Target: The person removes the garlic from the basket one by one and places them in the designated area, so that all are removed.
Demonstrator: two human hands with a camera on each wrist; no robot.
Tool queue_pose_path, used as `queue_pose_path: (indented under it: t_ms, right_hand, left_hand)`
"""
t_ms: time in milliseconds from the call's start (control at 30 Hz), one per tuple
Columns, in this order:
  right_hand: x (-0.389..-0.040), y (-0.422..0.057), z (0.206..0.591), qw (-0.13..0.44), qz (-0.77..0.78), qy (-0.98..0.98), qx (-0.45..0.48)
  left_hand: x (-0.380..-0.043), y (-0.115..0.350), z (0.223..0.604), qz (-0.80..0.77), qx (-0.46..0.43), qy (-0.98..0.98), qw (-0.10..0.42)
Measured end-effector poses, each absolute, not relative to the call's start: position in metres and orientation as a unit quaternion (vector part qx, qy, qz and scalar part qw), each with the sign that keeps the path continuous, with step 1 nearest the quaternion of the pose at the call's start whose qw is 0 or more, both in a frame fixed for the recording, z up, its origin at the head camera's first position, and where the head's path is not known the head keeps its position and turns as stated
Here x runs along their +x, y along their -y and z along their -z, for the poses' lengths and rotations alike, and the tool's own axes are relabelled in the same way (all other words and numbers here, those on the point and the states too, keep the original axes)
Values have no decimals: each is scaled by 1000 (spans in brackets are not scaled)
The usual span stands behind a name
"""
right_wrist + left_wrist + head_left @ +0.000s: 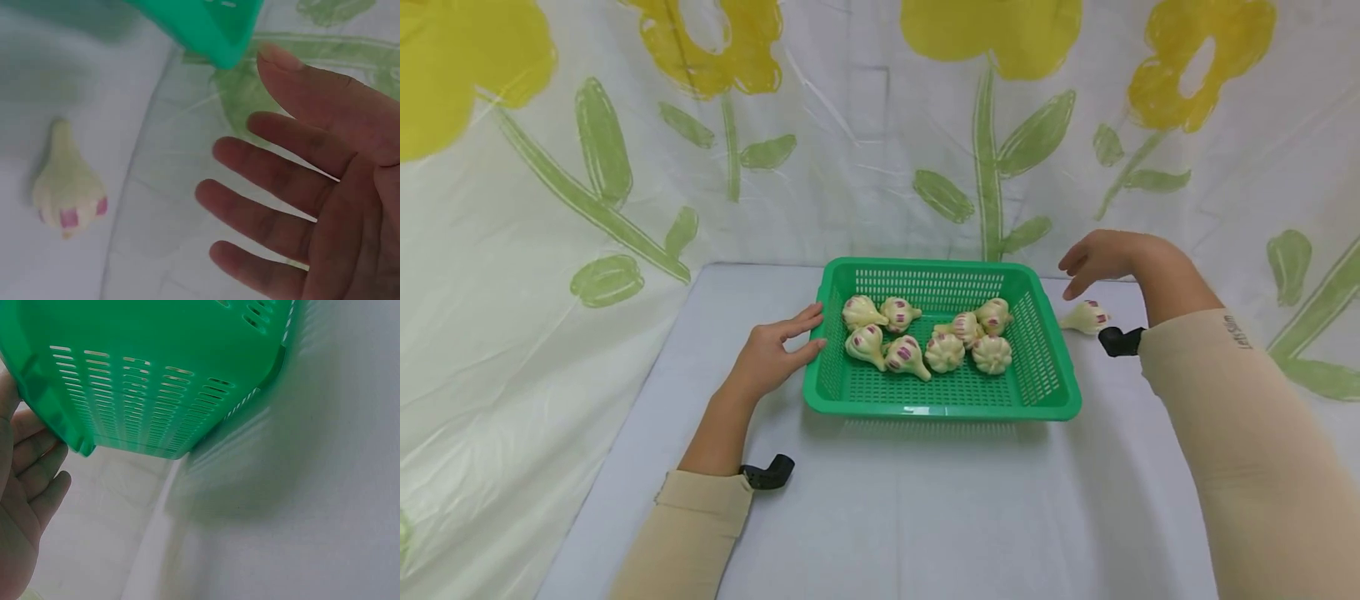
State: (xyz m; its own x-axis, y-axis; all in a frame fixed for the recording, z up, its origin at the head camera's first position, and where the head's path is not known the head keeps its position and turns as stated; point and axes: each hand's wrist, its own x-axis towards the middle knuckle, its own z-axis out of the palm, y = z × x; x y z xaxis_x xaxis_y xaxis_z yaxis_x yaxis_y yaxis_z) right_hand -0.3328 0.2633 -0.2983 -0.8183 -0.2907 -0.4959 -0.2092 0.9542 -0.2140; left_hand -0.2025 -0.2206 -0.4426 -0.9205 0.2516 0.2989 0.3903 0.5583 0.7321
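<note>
A green plastic basket (940, 412) with slotted walls stands on the table and holds several garlic bulbs (907, 357), cream with purple patches. My left hand (769, 354) rests against the basket's left rim with fingers extended; in the left wrist view its fingertips lie along the outside of the green wall (134, 394). Off the basket's right side, my right hand (1105, 257) hovers with nothing in it, fingers spread in the right wrist view. One more garlic bulb (1087, 317) lies on the table just below that hand, beside the basket's right wall.
The table (880, 500) wears a white cloth. Behind it hangs a white sheet (865, 167) printed with yellow flowers and green leaves. Each wrist carries a small black camera mount, the left one (769, 473) near the table's left side.
</note>
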Motion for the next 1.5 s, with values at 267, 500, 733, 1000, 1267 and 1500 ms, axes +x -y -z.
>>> queue_pose_path:
  t_ms: [267, 500, 733, 1000, 1267, 1500]
  right_hand:
    - [-327, -225, 289, 300, 97, -934, -166]
    - [-327, -201, 306, 306, 131, -924, -186]
    - [-328, -187, 331, 309, 143, -921, -190]
    - [-327, -175, 354, 308, 160, -923, -168]
    - [-325, -171, 374, 300, 164, -927, -156]
    - [-327, -170, 381, 294, 153, -929, -167]
  left_hand:
    - [-202, 222, 443, 435, -180, 879, 77]
    - [-203, 223, 446, 428, -180, 881, 85]
    - [-201, 223, 447, 429, -185, 880, 89]
    - [-201, 222, 447, 434, -178, 880, 78]
    - [-201, 221, 448, 436, -180, 878, 76]
    - [-201, 220, 444, 441, -183, 875, 84]
